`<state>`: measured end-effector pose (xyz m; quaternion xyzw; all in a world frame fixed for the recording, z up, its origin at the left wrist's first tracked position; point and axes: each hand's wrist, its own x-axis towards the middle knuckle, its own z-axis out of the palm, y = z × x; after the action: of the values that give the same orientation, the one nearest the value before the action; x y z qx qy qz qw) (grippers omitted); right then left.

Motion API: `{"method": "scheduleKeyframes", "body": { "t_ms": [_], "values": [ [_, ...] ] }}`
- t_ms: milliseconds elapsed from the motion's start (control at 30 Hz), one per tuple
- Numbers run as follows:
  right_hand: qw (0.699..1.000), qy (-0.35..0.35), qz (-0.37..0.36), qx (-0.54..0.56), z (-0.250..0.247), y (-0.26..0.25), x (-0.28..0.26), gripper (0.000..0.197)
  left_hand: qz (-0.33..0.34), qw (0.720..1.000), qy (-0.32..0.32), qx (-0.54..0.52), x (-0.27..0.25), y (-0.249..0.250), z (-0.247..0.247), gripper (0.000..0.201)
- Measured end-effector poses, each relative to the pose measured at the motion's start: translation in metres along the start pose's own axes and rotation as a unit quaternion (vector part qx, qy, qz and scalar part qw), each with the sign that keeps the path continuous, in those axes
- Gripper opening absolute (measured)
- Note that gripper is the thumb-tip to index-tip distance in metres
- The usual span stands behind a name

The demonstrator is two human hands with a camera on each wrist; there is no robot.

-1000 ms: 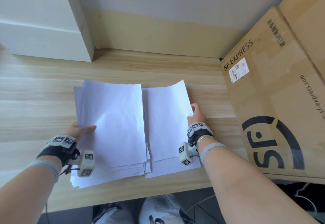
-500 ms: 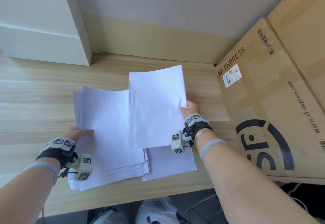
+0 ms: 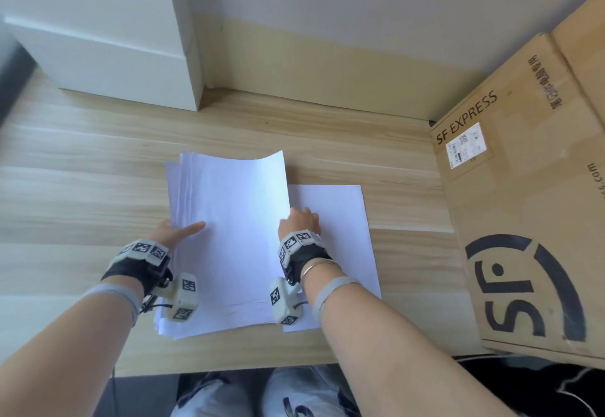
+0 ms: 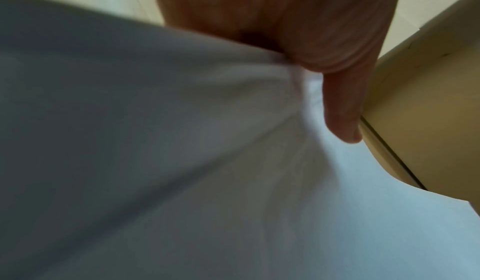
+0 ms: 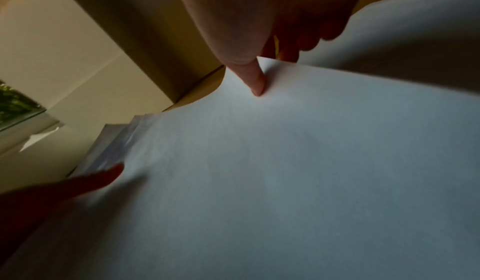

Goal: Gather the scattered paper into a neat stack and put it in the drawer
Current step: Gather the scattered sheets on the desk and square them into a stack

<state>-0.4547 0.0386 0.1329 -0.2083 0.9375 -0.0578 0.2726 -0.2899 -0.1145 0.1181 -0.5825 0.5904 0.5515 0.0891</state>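
White sheet (image 5: 285, 161) pinched by right hand (image 5: 259, 37), wrist view only.

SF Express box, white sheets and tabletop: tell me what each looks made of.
SF Express box: brown cardboard, matte, with printed black lettering and a stuck-on label. White sheets: thin plain paper, matte; the top one curls at its far corner. Tabletop: pale wood grain, smooth; solid wood or laminate, I cannot tell.
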Motion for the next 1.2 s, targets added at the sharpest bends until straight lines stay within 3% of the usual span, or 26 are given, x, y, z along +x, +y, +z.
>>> {"method": "scheduleKeyframes", "body": {
  "t_ms": [233,367,467,533,600,700,900,1033,1100,1200],
  "values": [
    [0.999,0.035,-0.01,-0.013,0.014,-0.009,-0.004,0.035,-0.007,0.999,-0.012,-0.046,0.008,-0.006,-0.004,0.044],
    [0.993,0.059,0.096,0.022,-0.01,0.033,0.012,0.034,-0.015,0.999,-0.004,-0.035,0.021,-0.017,-0.008,0.056],
    [0.977,0.043,0.199,0.066,-0.03,0.074,0.017,0.057,-0.016,0.999,-0.007,-0.031,0.062,-0.043,-0.008,0.068],
    [0.965,0.023,0.246,0.088,-0.037,0.094,0.015,0.076,-0.021,0.999,-0.01,-0.027,0.051,-0.036,-0.008,0.078],
    [0.958,0.006,0.271,0.098,-0.038,0.105,0.012,0.091,-0.019,0.999,-0.014,-0.031,0.019,-0.016,-0.007,0.061],
    [0.954,0.001,0.268,0.131,-0.038,0.112,0.009,0.098,-0.021,0.999,-0.024,-0.024,0.006,-0.006,-0.005,0.039],
    [0.955,0.003,0.235,0.181,-0.038,0.114,0.008,0.092,-0.018,1.0,-0.012,-0.012,0.008,-0.007,-0.006,0.054],
    [0.97,0.004,0.192,0.152,-0.045,0.116,0.012,0.057,-0.017,0.999,-0.016,-0.023,0.007,-0.006,-0.005,0.044],
    [0.979,0.017,0.163,0.122,-0.053,0.12,0.014,0.035,-0.019,0.999,-0.017,-0.033,0.008,-0.006,-0.005,0.049],
    [0.979,0.068,0.151,0.119,-0.072,0.132,0.017,0.026,-0.017,0.999,-0.017,-0.043,0.008,-0.007,-0.006,0.053]
  ]
}}
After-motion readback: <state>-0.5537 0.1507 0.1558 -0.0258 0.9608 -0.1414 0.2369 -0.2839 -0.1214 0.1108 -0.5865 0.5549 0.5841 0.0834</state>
